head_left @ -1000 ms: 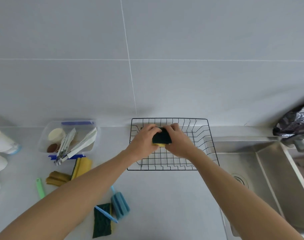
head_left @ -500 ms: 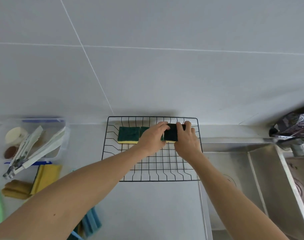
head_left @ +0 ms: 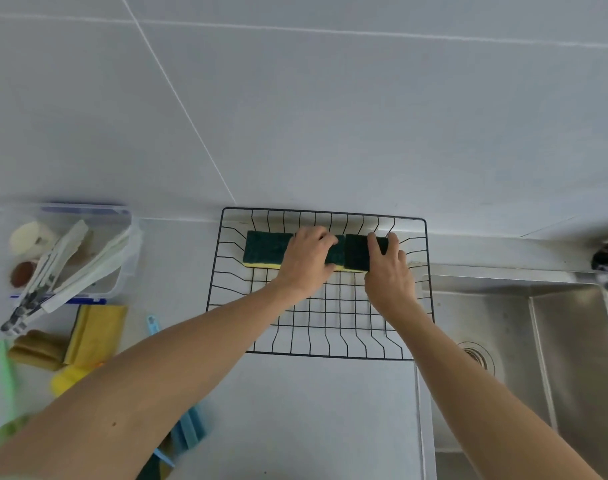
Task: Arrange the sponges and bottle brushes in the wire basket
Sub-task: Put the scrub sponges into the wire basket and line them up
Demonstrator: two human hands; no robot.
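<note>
A black wire basket (head_left: 325,355) stands on the counter against the wall. Three green-topped, yellow-bottomed sponges lie in a row along its back. The left sponge (head_left: 266,247) lies free. My left hand (head_left: 306,261) covers most of the middle sponge (head_left: 336,256) and holds it. My right hand (head_left: 389,271) has its fingers over the right sponge (head_left: 356,252) and holds it against the middle one. Long white bottle brushes (head_left: 84,268) lean out of a clear tub at the left.
The clear plastic tub (head_left: 124,261) sits at the far left. In front of it lie yellow sponges (head_left: 98,327), a green brush (head_left: 6,368) and a blue brush (head_left: 188,431). A steel sink (head_left: 503,323) with a faucet (head_left: 607,268) adjoins the basket's right side.
Both hands went from the basket's middle to its back wall. One sponge now lies at the back left, and the other two have come down beside it.
</note>
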